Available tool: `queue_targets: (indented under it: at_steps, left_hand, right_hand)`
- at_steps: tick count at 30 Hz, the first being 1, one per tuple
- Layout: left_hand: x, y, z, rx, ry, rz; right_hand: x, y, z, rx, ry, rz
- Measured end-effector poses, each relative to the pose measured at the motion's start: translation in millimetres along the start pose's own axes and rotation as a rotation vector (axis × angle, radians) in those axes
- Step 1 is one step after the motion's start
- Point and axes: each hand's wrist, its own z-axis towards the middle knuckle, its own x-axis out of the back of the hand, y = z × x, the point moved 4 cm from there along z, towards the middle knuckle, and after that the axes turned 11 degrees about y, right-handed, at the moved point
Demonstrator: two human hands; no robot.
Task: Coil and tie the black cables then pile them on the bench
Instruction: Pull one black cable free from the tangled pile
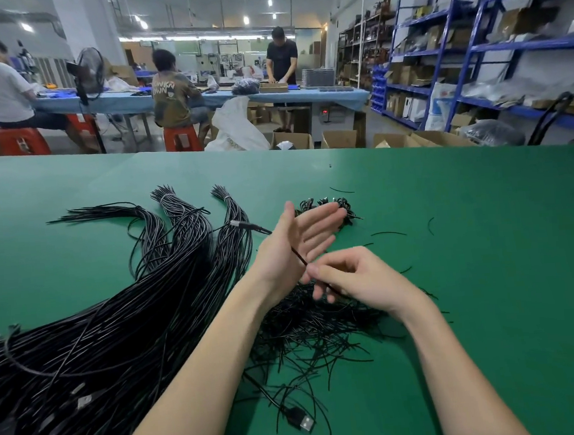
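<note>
I am at the beginning of a new coil, I think: one thin black cable (282,241) is stretched across my left hand (296,242), and no loop is made yet. My left hand is released, the palm turned inward and the fingers straight, so it works as a form for winding. The cable passes behind the thumb side, and its small plug end (246,226) sticks out to the left of that hand, above the long bundles of black cables (121,316) which lie on the green surface (469,237).

My right hand (359,280) has its grip closed on the same cable: thumb and forefinger pinch it just beside the left palm, and the other fingers are curled loosely. Below the pinch the cable runs down under my hands; I cannot follow it there, but a black USB plug (301,420) near my left forearm is perhaps its other end.

The next move, in my judgement, is to lead the cable around the left fingers in even turns, keeping a light tension. After that I need one short black tie wire (321,324) from the loose heap under my wrists. The small finished coils (329,204) are piled behind my left fingertips.
</note>
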Motion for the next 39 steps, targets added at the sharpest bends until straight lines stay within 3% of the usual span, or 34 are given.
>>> queue_targets:
  at_steps: [3, 7, 11, 14, 17, 20, 24, 27, 30, 32, 35, 39]
  left_hand:
    - [7.6, 12.0, 1.0, -0.006, 0.027, -0.238]
    - [6.8, 21.8, -2.5, 0.004, -0.056, -0.357]
    - [3.7, 28.2, -13.9, 0.072, -0.253, -0.335]
    - [7.4, 29.2, -20.5, 0.165, -0.393, -0.161]
    - [8.0, 18.7, -19.8, 0.243, -0.408, 0.194]
    - [8.3, 5.4, -17.3, 0.278, -0.316, 0.500]
    - [12.5, 5.5, -11.0, 0.161, -0.140, 0.605]
    - [23.0, 13.3, -5.5, 0.085, -0.019, 0.477]
    - [31.6, 21.6, -3.5, -0.012, 0.073, 0.365]
    - [30.8, 25.2, -3.4, -0.053, 0.093, 0.262]
    - [23.7, 25.4, -3.8, -0.072, 0.036, 0.148]
    - [18.7, 23.4, -9.3, -0.010, -0.090, 0.045]
  right_hand:
    - [-1.0, 1.4, -3.4, -0.024, -0.074, -0.005]
    - [-2.0, 5.1, -3.7, -0.055, -0.126, -0.037]
    - [-2.4, 11.1, 6.9, -0.062, -0.088, -0.374]
    - [15.3, 1.1, 25.0, -0.015, -0.102, -0.601]
    - [34.3, -27.4, 52.0, 0.065, -0.141, -0.807]
    - [38.3, -69.6, 71.5, 0.185, -0.153, -0.991]
    - [26.0, -116.6, 78.0, 0.368, -0.061, -1.132]
    - [17.3, -120.6, 64.1, 0.386, -0.019, -0.871]
    - [8.5, -88.0, 44.5, 0.186, -0.096, -0.384]
    - [1.6, -59.5, 35.5, 0.040, -0.173, -0.189]
    - [-5.9, -22.5, 33.0, -0.078, -0.277, -0.104]
    - [-5.2, 3.5, 36.8, -0.160, -0.368, -0.222]
